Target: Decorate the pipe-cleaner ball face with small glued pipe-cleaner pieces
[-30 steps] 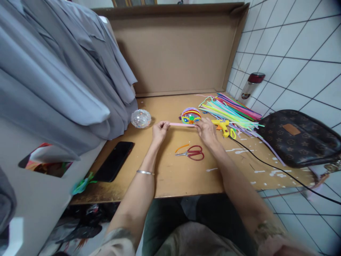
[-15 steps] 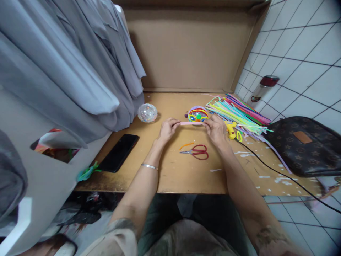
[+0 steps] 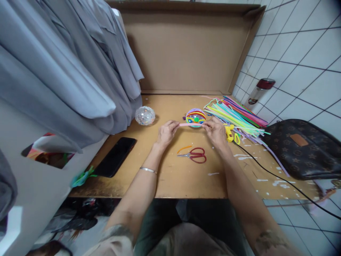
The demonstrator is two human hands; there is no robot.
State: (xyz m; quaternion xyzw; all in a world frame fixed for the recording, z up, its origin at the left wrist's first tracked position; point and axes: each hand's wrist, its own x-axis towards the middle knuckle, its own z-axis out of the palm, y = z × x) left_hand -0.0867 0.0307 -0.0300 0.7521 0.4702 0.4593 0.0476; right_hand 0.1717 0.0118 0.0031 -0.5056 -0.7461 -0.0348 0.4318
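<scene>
Between my two hands a pink pipe cleaner (image 3: 189, 124) is stretched level above the table. My left hand (image 3: 167, 133) pinches one end and my right hand (image 3: 214, 131) pinches the other. Just behind it sits a clear ball decorated with coloured strips (image 3: 196, 116), its lower part crossed by the pink strip. Below my hands lie scissors with red handles (image 3: 196, 155), blades pointing left, and a short orange piece of pipe cleaner (image 3: 184, 148). Close to my right hand rests a yellow glue gun (image 3: 229, 133), partly hidden by the hand.
A plain clear faceted ball (image 3: 145, 116) and a black phone (image 3: 115, 157) lie to the left. A heap of coloured pipe cleaners (image 3: 237, 113) spreads at the back right, beside a dark patterned bag (image 3: 303, 153) and a bottle (image 3: 259, 92). The glue gun's black cord (image 3: 269, 171) crosses the right side.
The view has shifted slightly, so everything sits a little lower and further left. Both hands keep their pinch on the pink pipe cleaner.
</scene>
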